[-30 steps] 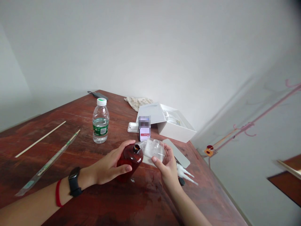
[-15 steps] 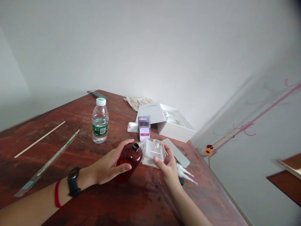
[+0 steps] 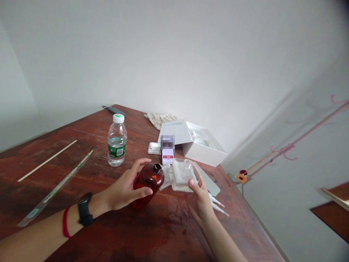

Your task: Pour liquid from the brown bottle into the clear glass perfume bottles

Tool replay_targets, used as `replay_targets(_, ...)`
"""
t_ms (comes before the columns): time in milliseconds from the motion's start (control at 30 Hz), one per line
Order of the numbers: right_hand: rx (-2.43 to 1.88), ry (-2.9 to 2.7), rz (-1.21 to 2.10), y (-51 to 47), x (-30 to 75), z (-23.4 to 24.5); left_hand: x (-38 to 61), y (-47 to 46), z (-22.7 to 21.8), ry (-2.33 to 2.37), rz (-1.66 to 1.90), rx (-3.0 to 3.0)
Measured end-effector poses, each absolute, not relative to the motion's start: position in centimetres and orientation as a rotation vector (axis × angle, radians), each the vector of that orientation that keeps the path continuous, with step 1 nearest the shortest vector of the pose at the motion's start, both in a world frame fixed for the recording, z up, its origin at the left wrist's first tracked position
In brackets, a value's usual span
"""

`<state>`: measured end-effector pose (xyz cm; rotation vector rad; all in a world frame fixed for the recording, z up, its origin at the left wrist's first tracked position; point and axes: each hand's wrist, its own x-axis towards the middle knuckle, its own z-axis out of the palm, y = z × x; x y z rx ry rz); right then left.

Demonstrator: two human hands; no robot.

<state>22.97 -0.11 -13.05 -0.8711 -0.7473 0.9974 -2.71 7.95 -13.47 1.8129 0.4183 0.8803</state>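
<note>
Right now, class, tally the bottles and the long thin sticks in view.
Bottles: 2 (amber bottle, water bottle)
Sticks: 2 (bare wooden stick, stick in plastic sleeve)
Total: 4

An uncapped amber bottle [image 3: 148, 185] leans slightly, its dark neck open; a clear packet [image 3: 181, 175] holding something white sits just beside it.

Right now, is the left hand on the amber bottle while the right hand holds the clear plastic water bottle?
No: the head view shows the right hand holding a clear plastic packet; the water bottle stands on the reddish-brown wooden table.
</note>
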Motion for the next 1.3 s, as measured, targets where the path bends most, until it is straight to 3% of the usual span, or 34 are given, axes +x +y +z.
replay_targets(1300, -0.761, -0.472, 1.286, -0.5, 22.7, -11.9, -2.8, 7.9, -12.9, 0.407, 0.806, 1.909)
